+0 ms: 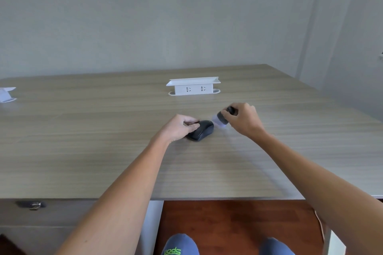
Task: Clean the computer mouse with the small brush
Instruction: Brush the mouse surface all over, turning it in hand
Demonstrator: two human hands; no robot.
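A black computer mouse (202, 131) lies on the wooden desk (103, 151), a little past its middle. My left hand (179, 127) grips the mouse from its left side, fingers curled over its top. My right hand (244, 121) holds a small brush (222, 119) with a dark round body and pale bristles. The bristles point left and down, and they sit just off the mouse's far right end, blurred. Whether they touch the mouse I cannot tell.
A white power socket block (193, 87) stands on the desk behind the mouse. A second white block (6, 94) shows at the far left edge. A drawer lock (35, 205) sits under the front edge at the left. My knees show below the desk.
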